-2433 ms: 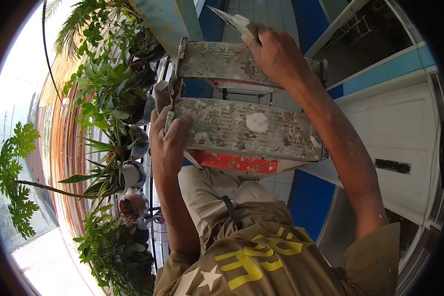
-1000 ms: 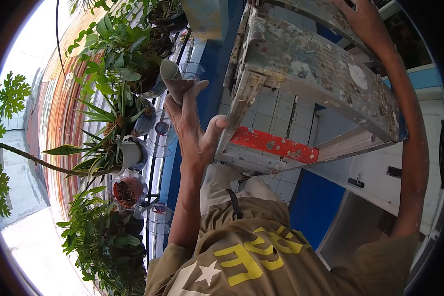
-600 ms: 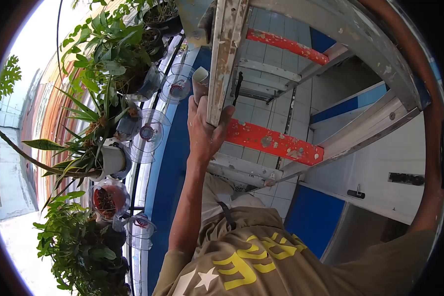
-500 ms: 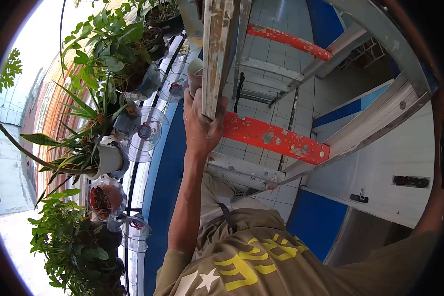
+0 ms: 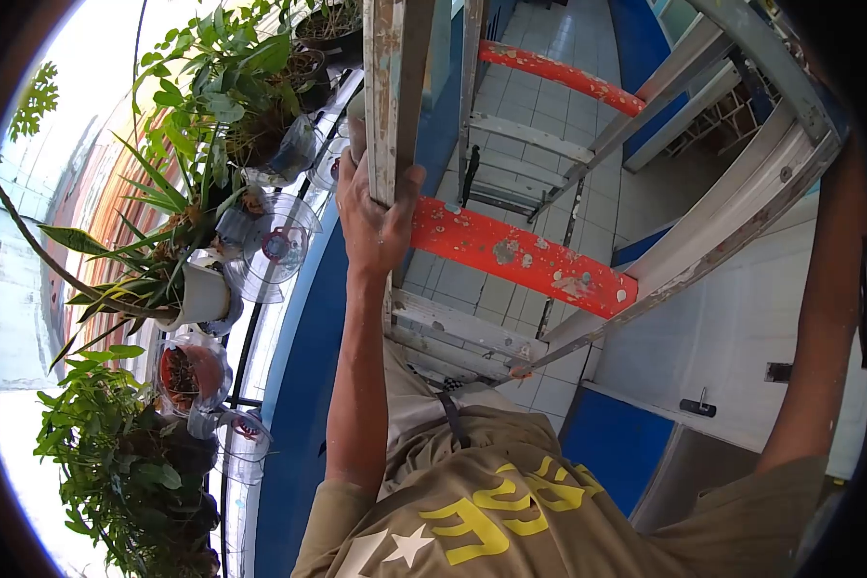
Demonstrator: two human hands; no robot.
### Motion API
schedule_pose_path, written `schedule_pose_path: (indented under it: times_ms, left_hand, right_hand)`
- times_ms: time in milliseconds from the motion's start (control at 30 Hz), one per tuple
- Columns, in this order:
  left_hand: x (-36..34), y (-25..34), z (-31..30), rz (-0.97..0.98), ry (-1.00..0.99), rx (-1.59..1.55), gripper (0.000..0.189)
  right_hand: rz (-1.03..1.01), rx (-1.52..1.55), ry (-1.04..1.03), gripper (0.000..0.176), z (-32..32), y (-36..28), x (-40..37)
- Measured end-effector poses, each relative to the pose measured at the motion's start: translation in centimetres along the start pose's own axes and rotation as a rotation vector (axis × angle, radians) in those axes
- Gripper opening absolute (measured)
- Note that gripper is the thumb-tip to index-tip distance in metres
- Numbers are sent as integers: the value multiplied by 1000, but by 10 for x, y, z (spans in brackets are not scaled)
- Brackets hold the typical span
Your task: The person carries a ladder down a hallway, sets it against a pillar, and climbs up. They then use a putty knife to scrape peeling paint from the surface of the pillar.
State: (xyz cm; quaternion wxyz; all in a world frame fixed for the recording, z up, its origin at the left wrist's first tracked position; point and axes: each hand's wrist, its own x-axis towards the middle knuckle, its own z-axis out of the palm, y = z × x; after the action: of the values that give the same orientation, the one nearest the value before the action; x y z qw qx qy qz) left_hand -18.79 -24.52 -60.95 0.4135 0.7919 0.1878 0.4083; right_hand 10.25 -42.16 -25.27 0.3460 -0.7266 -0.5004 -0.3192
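An aluminium stepladder (image 5: 511, 337) with worn, paint-spotted rails fills the middle of the view. My left hand (image 5: 376, 222) is closed around its left rail (image 5: 392, 106), beside the end of a red, paint-flecked step (image 5: 520, 255). A pale grey thing (image 5: 357, 130) shows just past my left fingers, behind the rail; I cannot make out what it is. Along the right edge, my right forearm (image 5: 828, 260) reaches up beside the ladder's right rail (image 5: 742, 207). The right hand's fingers are hidden at the dark rim of the view.
Potted plants (image 5: 197, 294) and clear plastic containers (image 5: 270, 241) line a railing on the left. Blue wall (image 5: 308, 405) runs beside it. Below the ladder lies a tiled floor (image 5: 520, 135). A white panel with a black handle (image 5: 697, 407) stands at the right.
The view has shifted a little, so the ladder's left rail and my left hand appear farther left. My right forearm has risen into view along the right edge. The left hand keeps its grip.
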Motion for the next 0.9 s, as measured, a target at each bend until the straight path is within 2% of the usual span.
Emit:
schedule_pose_path:
  times_ms: [33, 133, 233, 333, 467, 567, 633, 667, 733, 900]
  left_hand:
    - [-1, 1, 0, -19, -14, -13, 45]
    - [1, 0, 3, -2, 15, -81, 44]
    - [3, -2, 1, 38, -7, -52, 38]
    - [1, -3, 1, 48, -25, -56, 29]
    - [0, -9, 3, 31, -51, -95, 30]
    - [0, -11, 4, 57, -67, -174, 32]
    - [-1, -13, 6, 62, -75, -164, 33]
    - [0, -14, 6, 78, -83, -161, 34]
    - [1, -15, 4, 94, -96, -123, 35]
    - [1, -19, 6, 99, -109, -142, 41]
  right_hand:
    - [-48, 12, 134, 48, -16, 3, -9]
    - [43, 39, 499, 48, -36, 24, -81]
    - [292, 131, 742, 49, -25, 65, -181]
    - [597, 332, 850, 50, 6, 91, -300]
    - [916, 754, 809, 52, 48, 80, -448]
    - [1019, 1121, 642, 54, 70, 42, -509]
    - [1309, 786, 729, 58, 97, 13, -503]
    - [1311, 790, 722, 58, 103, 1, -497]
    - [1460, 1068, 616, 59, 101, -26, -478]
    - [1480, 932, 545, 67, 100, -37, -465]
